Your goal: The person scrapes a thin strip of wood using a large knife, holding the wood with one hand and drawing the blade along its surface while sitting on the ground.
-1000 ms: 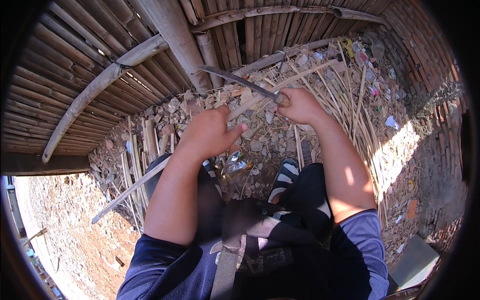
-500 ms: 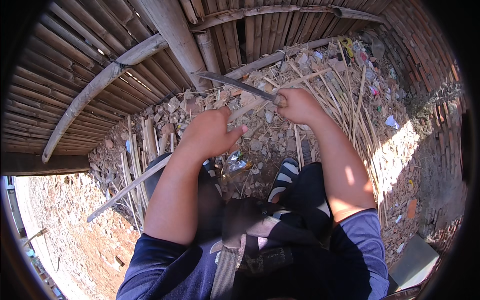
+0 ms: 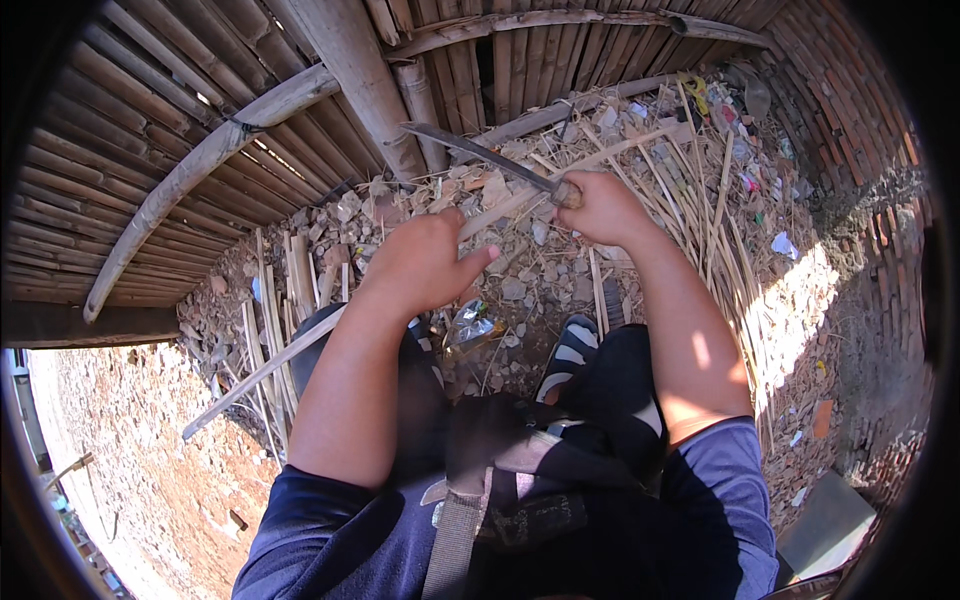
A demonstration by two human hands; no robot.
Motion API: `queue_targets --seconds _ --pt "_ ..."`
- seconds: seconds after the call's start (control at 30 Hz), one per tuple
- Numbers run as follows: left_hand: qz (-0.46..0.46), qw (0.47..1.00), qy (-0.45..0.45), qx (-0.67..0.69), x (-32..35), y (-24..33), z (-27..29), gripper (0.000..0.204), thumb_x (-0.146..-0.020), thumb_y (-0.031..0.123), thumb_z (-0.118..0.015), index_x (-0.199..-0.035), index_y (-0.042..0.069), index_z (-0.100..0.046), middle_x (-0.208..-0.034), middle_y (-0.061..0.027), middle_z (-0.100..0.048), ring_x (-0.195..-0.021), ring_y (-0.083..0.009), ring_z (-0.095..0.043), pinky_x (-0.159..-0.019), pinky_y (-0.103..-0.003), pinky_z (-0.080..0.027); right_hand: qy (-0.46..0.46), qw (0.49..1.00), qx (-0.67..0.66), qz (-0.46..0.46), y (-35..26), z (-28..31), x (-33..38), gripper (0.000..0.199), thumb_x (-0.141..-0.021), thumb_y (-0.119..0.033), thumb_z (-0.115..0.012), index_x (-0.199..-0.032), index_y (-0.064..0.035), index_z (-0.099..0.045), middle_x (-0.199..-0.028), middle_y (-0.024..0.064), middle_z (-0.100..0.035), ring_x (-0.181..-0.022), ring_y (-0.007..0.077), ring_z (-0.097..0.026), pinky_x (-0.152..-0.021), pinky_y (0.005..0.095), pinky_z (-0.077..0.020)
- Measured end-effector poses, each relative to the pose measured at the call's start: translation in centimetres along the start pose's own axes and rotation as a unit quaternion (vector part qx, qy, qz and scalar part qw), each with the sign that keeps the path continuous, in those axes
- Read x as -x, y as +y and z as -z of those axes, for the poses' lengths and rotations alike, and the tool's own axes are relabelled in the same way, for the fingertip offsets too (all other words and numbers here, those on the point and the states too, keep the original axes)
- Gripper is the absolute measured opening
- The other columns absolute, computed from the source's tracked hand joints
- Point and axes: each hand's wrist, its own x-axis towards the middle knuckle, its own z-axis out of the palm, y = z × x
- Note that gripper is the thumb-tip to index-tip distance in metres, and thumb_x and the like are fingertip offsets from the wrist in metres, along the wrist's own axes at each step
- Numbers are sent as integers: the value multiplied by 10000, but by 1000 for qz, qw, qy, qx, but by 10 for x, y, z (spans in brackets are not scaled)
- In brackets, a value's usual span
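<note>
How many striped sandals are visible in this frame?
1: a striped sandal shows below the right hand, beside the dark trouser leg. A second may be hidden under the left forearm.

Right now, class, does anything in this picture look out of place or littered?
Yes. Bright scraps of litter lie mixed into the bamboo strips and rubble by the brick wall, and a crumpled clear wrapper sits near the left hand.
</note>
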Motion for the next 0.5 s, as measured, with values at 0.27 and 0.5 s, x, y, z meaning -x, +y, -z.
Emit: queue_targets --seconds 0.27,0.5 --pt "8 1000 -5 24 -2 4 6 552 -917 502 -732 -1008 -40 -681 -864 -265 -693 -900 -465 -694 -812 -521 -535 70 996 -26 53 9 6 4 402 -819 -276 -810 -1117 -23 -720 -881 224 -718 -851 381 -714 -782 445 -548" --pt "49 995 -29 78 1 4 15 621 -923 544 -723 -1087 -54 -692 -873 -240 -691 -851 -417 -696 -782 -497 -526 53 999 -4 3 -2 17 13 414 -817 -309 -806 -1103 -21 -724 -919 240 -714 -901 421 -700 -820 460 -542"
